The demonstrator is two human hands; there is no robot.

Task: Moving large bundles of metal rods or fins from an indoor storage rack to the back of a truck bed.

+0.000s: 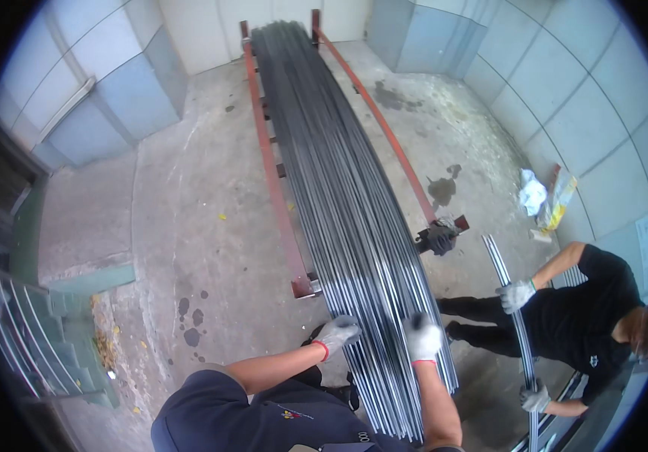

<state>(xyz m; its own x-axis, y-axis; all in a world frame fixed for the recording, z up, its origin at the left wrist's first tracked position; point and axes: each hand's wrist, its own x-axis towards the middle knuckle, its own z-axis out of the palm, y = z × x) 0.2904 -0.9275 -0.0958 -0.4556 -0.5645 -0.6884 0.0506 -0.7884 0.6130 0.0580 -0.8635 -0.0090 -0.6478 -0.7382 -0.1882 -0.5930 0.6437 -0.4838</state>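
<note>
Across the near stretch of a long pile of metal rods (346, 203), I have both gloved hands down. My left hand (337, 337) is at the pile's left edge, its fingers bent inward over the outermost rods; my right hand (423, 337) lies over the right part, its dark fingertips pointing away from me. Whether my fingers are closed round any rod or only leaning on top, I cannot tell. With one hand toward each side, I seem well set to steady the loose ends, which stick out unevenly on my side of the fingers.

Beyond my fingertips the pile runs off, darker toward its far end, between a left red rail (267, 158) and a right red rail (386, 126). An upright (316, 26) stands at the far right corner, probably to stop the rods from rolling off.

To the right of my fingers, apart from the pile, a co-worker (557, 324) grips a slim bunch (521, 331) of rods at a slant, with an upper hand (516, 296) and a lower hand (535, 397). That wide spacing likely keeps such long pieces from swaying.

Farther ahead and right of my fingers, a white bag (533, 193) and a yellow bag (560, 200) lie by the wall (550, 113), out of the way. Well off to my left is a metal railing (30, 339).
</note>
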